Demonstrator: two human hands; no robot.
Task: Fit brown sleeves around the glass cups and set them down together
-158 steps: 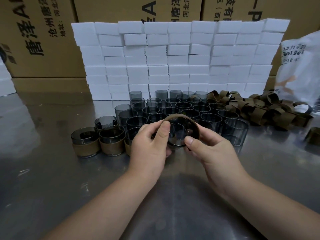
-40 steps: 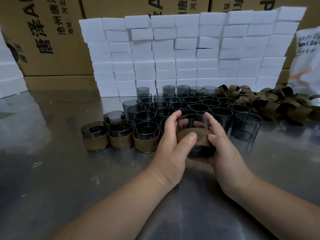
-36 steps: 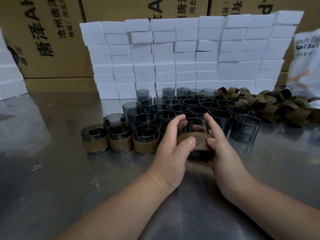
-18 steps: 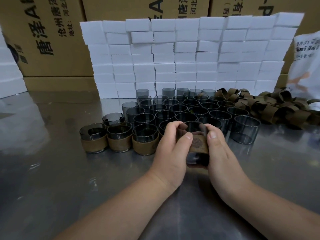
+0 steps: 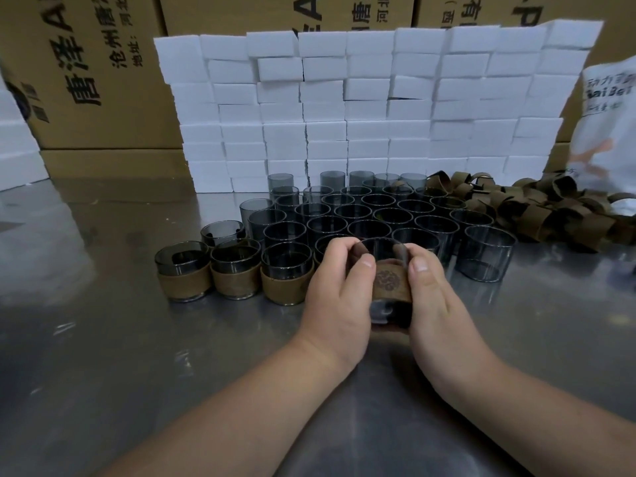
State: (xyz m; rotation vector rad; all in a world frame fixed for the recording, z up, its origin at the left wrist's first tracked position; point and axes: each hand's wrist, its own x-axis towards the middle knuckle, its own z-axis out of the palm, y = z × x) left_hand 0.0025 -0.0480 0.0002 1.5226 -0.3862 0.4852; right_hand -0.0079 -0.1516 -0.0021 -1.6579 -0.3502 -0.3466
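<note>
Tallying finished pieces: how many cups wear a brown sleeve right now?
4: three in a row on the table: left cup, middle cup, right cup; the fourth cup gripped by left hand and right hand. More may hide behind them.

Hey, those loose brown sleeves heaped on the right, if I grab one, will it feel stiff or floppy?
Probably springy rather than floppy: the loose sleeves hold open loops in the heap instead of lying flat. They are likely light, since those underneath do not look crushed. Any standing on edge might roll on the smooth metal table.
</note>
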